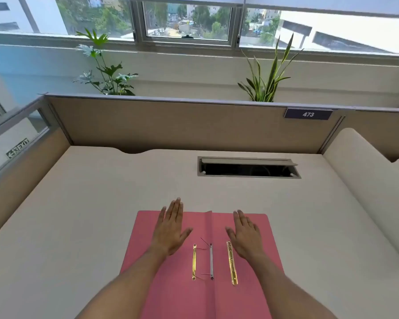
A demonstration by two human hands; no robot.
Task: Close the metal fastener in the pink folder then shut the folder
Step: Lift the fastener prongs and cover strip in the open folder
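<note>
While the pink folder (171, 291) lies spread open and flat on the cream desk (78, 203), both hands sit palm-down above it, holding nothing. Head view only.

Left hand (171, 229): fingers straight and together, thumb splayed toward the centre crease, over the folder's left leaf; fingertips reach just past the far edge. Whether the palm presses the card or floats just over it, cannot tell.

Right hand (247, 236): flat likewise, fingers extended, thumb pointing inward, over the right leaf. Empty.

Metal fastener, undone, in three pieces near the crease between the hands and slightly nearer the wearer:
- grey base strip (211, 261) running along the fold, with two thin prongs (205, 274) sticking out to the left, not bent down.
- gold bar (194, 262) on the left leaf, just beside the prong tips, lying parallel to the crease.
- second gold bar (232, 263) on the right leaf, loose, close to the heel of the right hand, apart from the base strip.

Surroundings: open cable hatch (249, 168) in the desk beyond the folder; tan partition (171, 125) with a plate (308, 114) reading 473; two leafy plants (106, 72) behind it, under a window (187, 21).
</note>
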